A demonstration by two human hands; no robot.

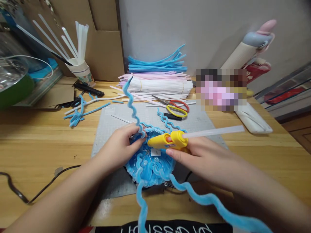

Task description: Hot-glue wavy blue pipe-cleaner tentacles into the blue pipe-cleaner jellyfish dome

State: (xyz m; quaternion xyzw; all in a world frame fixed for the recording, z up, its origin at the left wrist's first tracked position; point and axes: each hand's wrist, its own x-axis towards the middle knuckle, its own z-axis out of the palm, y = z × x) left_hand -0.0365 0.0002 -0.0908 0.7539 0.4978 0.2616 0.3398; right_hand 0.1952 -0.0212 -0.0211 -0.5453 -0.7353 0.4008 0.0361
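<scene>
My right hand (pixel 186 150) grips a yellow hot glue gun (pixel 160 141) with a long clear glue stick (pixel 216 131) sticking out of its back. The gun's nozzle points left, close to the fingers of my left hand (pixel 130 140). Those fingers are pinched on the lower end of a wavy blue pipe cleaner (pixel 132 108), which stands upward. Beneath both hands lies a round blue fuzzy piece (pixel 148 171) with a small white tag (pixel 155 152) inside. More wavy blue pipe cleaners (pixel 206 198) trail from it toward me. Its underside is hidden.
A grey cutting mat (pixel 109 129) lies on the wooden table. Behind are scissors (pixel 177 108), bundled white pipe cleaners (pixel 160 86) and blue ones (pixel 157 64). A paper cup (pixel 82 72) holds glue sticks at the left. A black cable (pixel 55 176) runs across the left.
</scene>
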